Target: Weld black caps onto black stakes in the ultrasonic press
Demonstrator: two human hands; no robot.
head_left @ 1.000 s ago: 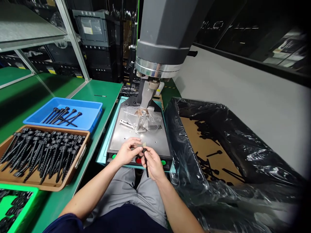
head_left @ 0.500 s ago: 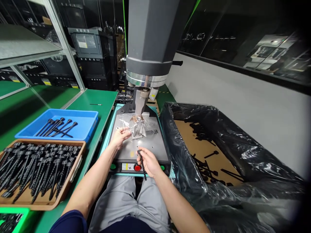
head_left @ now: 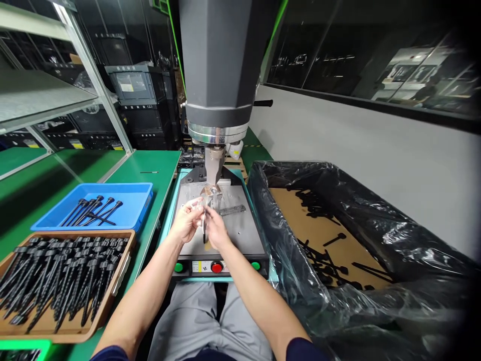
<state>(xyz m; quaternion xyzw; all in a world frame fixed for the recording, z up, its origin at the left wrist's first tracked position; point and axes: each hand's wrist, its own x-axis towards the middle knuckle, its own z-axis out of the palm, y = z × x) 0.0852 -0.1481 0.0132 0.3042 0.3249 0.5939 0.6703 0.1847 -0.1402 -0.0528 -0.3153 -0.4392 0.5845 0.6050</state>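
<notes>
My left hand [head_left: 188, 220] and my right hand [head_left: 216, 228] meet over the machine's metal plate [head_left: 240, 245]. A thin black ribbed rod [head_left: 204, 233] hangs down from the pinched fingers of my right hand; its upper end is hidden among the fingertips. My left fingers are pinched together at the rod's top, near something small and pale that I cannot make out. Just beyond the hands stands a metal fixture [head_left: 213, 193], under the machine's tapered metal horn [head_left: 214, 168].
At left, a brown tray [head_left: 130, 245] holds many capped black rods, and a blue tray [head_left: 145, 198] holds several. A bin lined with black plastic [head_left: 270, 220] stands at right with more rods. A red button [head_left: 217, 267] sits between two green ones on the front panel.
My right hand has moved up and left with the black ribbed rod to meet my left hand. The rod now hangs more upright. The view has shifted slightly.
</notes>
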